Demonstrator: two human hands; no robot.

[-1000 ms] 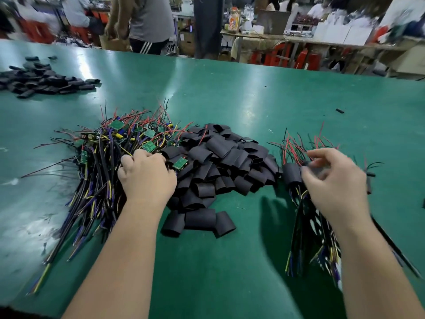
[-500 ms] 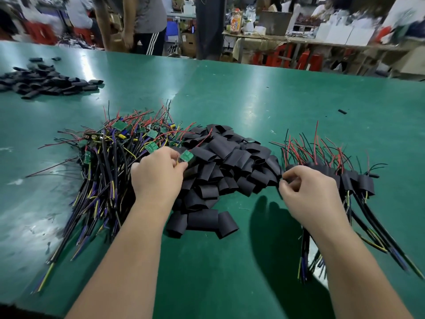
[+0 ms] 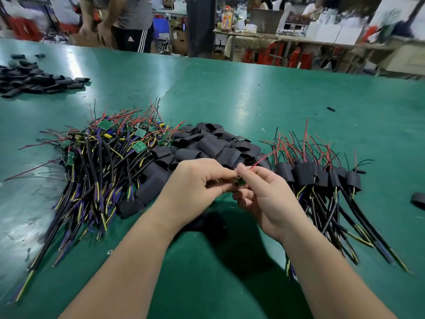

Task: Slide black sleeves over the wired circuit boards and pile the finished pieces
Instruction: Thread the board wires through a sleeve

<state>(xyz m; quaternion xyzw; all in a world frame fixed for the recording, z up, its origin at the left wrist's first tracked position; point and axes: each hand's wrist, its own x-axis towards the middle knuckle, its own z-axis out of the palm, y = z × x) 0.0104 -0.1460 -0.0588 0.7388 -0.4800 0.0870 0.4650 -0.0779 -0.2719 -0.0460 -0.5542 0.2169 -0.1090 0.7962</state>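
Green circuit board [image 3: 240, 182], only a sliver of it showing, sits between the fingertips of both hands, held over the near middle of the table [image 3: 230, 88]. The left hand [image 3: 195, 187] comes in from the left with its fingers curled, thumb and forefinger closed on the board's left end. The right hand [image 3: 269, 196] pinches the right end between thumb and forefinger, its other fingers curled beneath. A red wire [image 3: 261, 160] springs from the pinch up and to the right. Most of the board is covered by the fingers, and a dark patch inside the left hand's curl (sleeve or shadow, I cannot tell) is too murky to name. Just beyond the hands lies the heap of loose black sleeves [image 3: 213, 146]. To its left, touching it, is the tangle of bare wired boards [image 3: 103, 155], whose cable ends run towards the near left edge. To the right lies the pile of sleeved pieces [image 3: 322, 178], red and black leads pointing far. One lone sleeve [image 3: 418, 200] is cut off by the right edge, and another heap of sleeves [image 3: 34, 79] lies far left, partly out of frame.
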